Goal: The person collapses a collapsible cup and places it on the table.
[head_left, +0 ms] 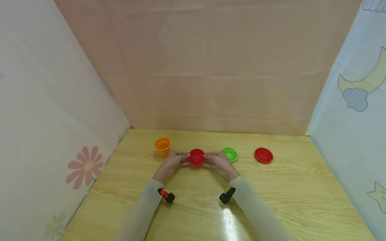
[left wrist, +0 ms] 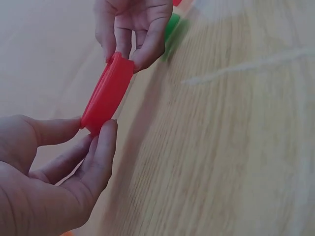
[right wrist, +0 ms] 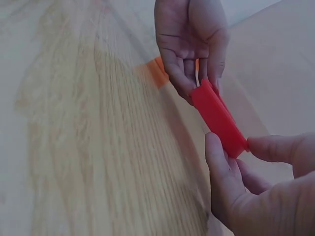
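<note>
Between both hands is a flattened red collapsible cup (head_left: pixel 197 157), its concentric rings facing up toward the head camera. My left hand (head_left: pixel 175 161) pinches its left edge, thumb on the rim and fingers beneath. On the opposite edge my right hand (head_left: pixel 219 162) pinches it the same way. Both wrist views show the red cup (left wrist: pixel 109 93) side-on, tilted and raised above the table, with fingertips at its two ends. Just beyond the right hand lies a flattened green collapsible cup (head_left: pixel 230 154), partly covered by that hand in the head view.
An expanded orange cup (head_left: pixel 163 146) stands at the back left, close to the left hand. Farther right, another flattened red cup (head_left: pixel 263 155) lies on the wooden table (head_left: pixel 301 187). Patterned side walls (head_left: pixel 90 134) and a plain back panel (head_left: pixel 211 83) border the table.
</note>
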Action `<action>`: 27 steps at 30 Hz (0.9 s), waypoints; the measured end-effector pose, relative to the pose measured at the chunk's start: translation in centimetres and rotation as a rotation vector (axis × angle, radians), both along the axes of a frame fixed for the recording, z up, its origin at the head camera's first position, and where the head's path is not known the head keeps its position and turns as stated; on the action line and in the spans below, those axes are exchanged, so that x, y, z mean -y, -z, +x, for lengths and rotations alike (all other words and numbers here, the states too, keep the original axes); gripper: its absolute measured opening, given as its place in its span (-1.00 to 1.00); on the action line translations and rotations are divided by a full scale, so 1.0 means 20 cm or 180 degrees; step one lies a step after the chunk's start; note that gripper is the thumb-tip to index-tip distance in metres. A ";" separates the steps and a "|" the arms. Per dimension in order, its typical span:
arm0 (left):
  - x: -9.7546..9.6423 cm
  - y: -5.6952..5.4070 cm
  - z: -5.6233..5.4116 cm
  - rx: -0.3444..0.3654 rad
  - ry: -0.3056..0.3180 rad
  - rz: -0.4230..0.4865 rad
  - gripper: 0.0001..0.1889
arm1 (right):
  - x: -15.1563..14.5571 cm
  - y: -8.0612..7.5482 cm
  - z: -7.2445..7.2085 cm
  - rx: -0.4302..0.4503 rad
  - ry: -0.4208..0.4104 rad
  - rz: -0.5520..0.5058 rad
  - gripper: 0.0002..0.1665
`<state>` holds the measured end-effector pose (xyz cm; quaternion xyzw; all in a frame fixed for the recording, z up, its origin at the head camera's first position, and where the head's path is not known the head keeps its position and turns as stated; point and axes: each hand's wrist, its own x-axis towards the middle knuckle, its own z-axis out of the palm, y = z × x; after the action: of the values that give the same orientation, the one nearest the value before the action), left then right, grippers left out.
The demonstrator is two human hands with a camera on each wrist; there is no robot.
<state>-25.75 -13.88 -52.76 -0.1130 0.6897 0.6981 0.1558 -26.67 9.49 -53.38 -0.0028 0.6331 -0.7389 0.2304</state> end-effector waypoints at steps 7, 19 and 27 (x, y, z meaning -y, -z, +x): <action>0.01 0.02 -0.03 -0.0217 -0.0128 -0.0309 -0.71 | 0.10 0.00 -0.06 -0.0103 0.0298 0.0250 -0.62; -0.02 0.04 -0.05 -0.0448 -0.0197 -0.0919 -0.76 | 0.17 0.03 -0.12 -0.0302 0.0647 0.0746 -0.75; -0.03 0.01 -0.07 -0.0565 -0.0166 -0.1686 -0.80 | 0.18 0.01 -0.14 -0.0503 0.0686 0.1140 -0.87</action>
<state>-27.22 -13.20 -52.87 -0.1058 0.8559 0.5045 0.0418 -29.56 5.88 -53.63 0.0479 0.7670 -0.6325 0.0966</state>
